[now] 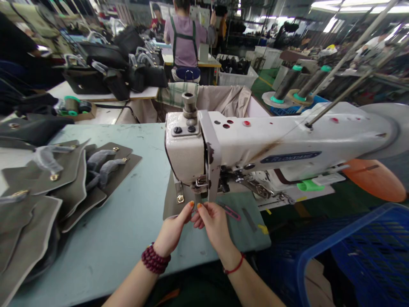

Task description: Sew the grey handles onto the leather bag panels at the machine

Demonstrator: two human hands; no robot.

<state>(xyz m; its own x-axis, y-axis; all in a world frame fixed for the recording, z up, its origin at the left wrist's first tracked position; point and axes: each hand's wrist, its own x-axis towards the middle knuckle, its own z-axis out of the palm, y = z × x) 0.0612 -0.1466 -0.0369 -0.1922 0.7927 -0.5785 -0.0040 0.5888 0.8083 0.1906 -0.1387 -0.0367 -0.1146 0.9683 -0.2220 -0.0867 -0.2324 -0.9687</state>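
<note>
My left hand [174, 228] and my right hand [214, 221] meet just in front of the needle area of a white sewing machine [187, 149]. Both are closed in a pinch, thumbs up and almost touching; what lies between the fingertips is too small to make out. A grey leather panel [171, 200] with a gold buckle [180, 198] on a short strap lies under the machine head, partly hidden by my left hand. Pink-handled thread snips [232, 212] rest right of my right hand.
Grey bag panels [73, 187] with plastic-wrapped straps are piled on the left of the pale green table [140, 247]. At lower right stands a blue plastic basket [303, 260]. Thread cones [286, 85] stand behind the machine arm. A co-worker [185, 38] sits further back.
</note>
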